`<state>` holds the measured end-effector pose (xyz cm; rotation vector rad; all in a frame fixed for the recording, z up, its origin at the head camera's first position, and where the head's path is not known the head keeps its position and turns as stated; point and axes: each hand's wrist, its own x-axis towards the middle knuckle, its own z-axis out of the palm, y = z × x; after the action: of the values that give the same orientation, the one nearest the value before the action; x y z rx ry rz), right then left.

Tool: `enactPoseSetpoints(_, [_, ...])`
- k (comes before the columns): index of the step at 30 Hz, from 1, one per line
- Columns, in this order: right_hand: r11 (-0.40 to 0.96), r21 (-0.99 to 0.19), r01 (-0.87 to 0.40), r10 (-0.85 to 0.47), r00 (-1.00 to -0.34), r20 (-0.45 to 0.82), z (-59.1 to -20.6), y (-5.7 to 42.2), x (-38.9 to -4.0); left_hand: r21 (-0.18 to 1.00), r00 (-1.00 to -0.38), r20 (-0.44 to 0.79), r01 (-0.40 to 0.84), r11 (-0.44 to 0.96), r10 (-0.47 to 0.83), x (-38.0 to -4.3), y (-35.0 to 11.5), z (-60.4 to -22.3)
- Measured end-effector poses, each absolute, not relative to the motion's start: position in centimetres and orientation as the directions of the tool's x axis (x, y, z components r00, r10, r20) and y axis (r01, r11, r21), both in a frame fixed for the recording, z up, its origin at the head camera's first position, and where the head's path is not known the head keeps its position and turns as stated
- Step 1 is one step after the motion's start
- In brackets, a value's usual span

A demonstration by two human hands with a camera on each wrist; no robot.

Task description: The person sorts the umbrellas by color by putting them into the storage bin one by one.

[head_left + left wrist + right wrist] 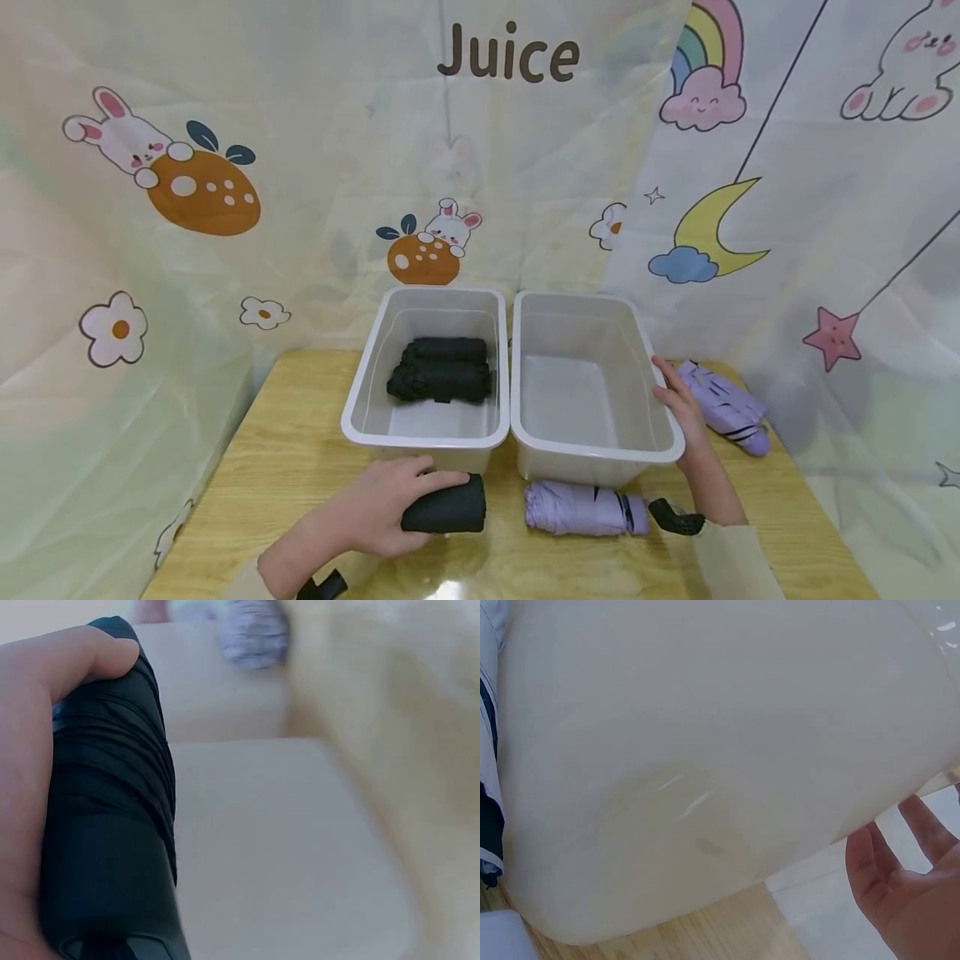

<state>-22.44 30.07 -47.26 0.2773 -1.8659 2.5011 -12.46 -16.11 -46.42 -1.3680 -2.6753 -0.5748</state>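
Observation:
My left hand (386, 504) grips a folded black umbrella (453, 507), which lies sideways in front of the left white bin (426, 437). In the left wrist view the thumb (112, 658) lies along the rolled cloth, with the handle end of the umbrella toward the camera. My right hand (684, 410) holds the right rim of the right white bin (600, 454), its fingertips at the lip. Nothing shows inside that bin. Two black folded umbrellas (442, 379) lie in the left bin.
A folded lilac umbrella (577, 508) lies on the wooden table (292, 433) before the right bin. Another lilac umbrella (723, 408) rests at the right, beyond my right hand. Behind the bins hangs a printed curtain (315, 167).

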Motion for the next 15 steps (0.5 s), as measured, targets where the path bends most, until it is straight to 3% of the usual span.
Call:
enactPoseSetpoints(9, [-0.274,-0.954,-0.123,-0.098,-0.983,0.155,-47.6,30.3,-22.3,0.299,-0.516,0.294,0.849,0.435,0.805,-13.2,-16.0,-39.1])
enactPoseSetpoints(15, [-0.241,-0.963,-0.116,-0.087,-0.986,0.140,-47.6,30.5,-22.4,0.233,-0.527,0.285,0.849,0.475,0.801,-16.2,-16.0,-35.7])
